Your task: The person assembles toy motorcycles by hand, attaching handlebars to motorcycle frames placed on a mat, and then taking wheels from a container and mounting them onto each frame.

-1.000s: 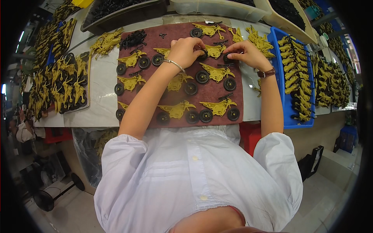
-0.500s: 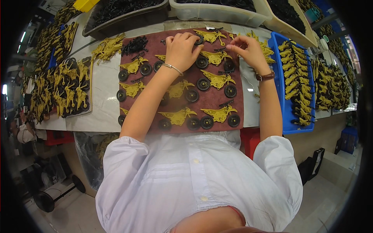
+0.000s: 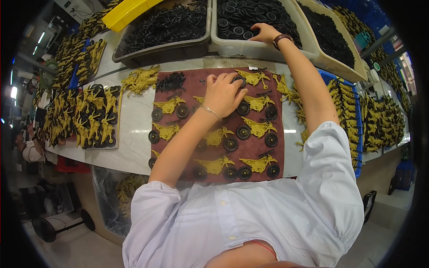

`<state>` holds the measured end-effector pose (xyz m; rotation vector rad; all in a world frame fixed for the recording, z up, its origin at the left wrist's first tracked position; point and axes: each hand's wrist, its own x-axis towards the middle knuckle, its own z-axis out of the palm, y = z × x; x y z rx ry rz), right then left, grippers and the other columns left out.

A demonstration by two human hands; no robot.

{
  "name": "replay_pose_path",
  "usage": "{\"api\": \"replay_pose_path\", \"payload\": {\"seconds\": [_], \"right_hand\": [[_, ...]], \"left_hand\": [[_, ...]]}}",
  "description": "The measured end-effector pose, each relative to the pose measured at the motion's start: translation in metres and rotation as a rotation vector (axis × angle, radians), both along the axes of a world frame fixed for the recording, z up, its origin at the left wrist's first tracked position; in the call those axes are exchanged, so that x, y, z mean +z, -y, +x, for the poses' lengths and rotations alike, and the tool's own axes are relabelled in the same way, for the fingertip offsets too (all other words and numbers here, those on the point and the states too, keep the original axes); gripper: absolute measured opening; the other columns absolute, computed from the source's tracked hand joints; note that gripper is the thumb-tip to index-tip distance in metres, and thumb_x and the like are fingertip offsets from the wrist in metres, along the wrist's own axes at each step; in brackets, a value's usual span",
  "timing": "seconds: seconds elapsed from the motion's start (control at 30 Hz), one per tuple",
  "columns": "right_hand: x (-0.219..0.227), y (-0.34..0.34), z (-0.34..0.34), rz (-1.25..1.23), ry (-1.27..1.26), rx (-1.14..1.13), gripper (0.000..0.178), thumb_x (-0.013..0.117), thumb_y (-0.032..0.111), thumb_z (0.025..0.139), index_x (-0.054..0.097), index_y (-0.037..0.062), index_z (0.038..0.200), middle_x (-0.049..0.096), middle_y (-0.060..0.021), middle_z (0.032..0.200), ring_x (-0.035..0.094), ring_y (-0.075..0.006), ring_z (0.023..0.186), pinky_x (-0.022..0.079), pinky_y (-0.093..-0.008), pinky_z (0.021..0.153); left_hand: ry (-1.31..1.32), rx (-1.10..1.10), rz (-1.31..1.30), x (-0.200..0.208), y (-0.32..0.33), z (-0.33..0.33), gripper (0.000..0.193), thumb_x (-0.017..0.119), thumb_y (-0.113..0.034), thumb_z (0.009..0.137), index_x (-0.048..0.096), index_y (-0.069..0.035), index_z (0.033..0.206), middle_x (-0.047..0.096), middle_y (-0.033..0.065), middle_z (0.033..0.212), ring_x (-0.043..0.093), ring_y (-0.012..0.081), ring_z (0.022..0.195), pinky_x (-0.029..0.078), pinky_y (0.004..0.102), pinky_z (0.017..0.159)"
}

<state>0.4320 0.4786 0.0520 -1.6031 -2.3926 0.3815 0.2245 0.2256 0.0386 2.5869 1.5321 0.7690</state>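
Note:
My left hand (image 3: 223, 94) is bent over the top of the maroon cloth (image 3: 288, 152), its fingers closed on a small black wheel (image 3: 240, 81). That wheel sits at the rear of a yellow toy motorbike body (image 3: 253, 78). My right hand (image 3: 267, 34) reaches over the near rim of a whitish bin (image 3: 250, 48) full of black wheels (image 3: 286, 20). Its thumb and fingers are apart, close to a wheel (image 3: 248, 35) at the edge of the pile. Rows of yellow motorbike bodies (image 3: 260, 128) with black wheels lie on the cloth, partly covered by my left forearm.
Left of the cloth's top lie a heap of small black parts (image 3: 171, 82) and loose yellow bodies (image 3: 139, 80). A grey bin (image 3: 161, 49) and a cream bin (image 3: 344, 58) flank the wheel bin. A blue tray (image 3: 359, 134) of yellow bodies stands right; a loaded board (image 3: 117, 134) stands left.
My right hand has moved from beside the cloth up and away to the wheel bin, its arm stretching out. The left hand stays at the same wheel. The whole view has shifted, showing more of the bins.

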Motion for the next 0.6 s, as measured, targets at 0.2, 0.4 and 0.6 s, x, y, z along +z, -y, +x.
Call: {"api": "replay_pose_path", "payload": {"seconds": [0.2,0.4,0.6], "right_hand": [[0.029,0.011,-0.075,-0.299,0.489,-0.128,0.099,0.079,0.037,0.067,0.028,0.0178,0.149,0.045,-0.0221,0.141,0.047,-0.0348,0.128,0.046,-0.0476,0.097],[-0.001,-0.027,-0.05,-0.261,0.092,0.348,0.034,0.072,0.029,0.075,0.062,0.005,0.096,0.065,-0.0091,0.099,0.058,-0.0214,0.094,0.046,-0.0365,0.085],[-0.012,-0.032,-0.003,-0.372,-0.212,0.239,0.021,0.077,0.021,0.078,0.064,0.0082,0.09,0.064,0.0002,0.079,0.056,-0.0078,0.072,0.044,-0.0244,0.064]], "left_hand": [[0.11,0.024,-0.012,0.028,0.017,-0.025,0.031,0.061,-0.033,0.088,0.068,-0.009,0.104,0.06,0.0115,0.12,0.052,0.0265,0.113,0.031,0.0451,0.094],[0.117,0.013,-0.072,0.034,0.028,-0.042,0.028,0.061,-0.028,0.087,0.065,-0.013,0.11,0.057,0.0115,0.124,0.051,0.0265,0.116,0.03,0.0419,0.095],[0.176,0.048,-0.132,0.033,0.029,-0.047,0.029,0.061,-0.029,0.088,0.066,-0.01,0.109,0.059,0.011,0.122,0.054,0.0264,0.114,0.031,0.0403,0.098]]}}
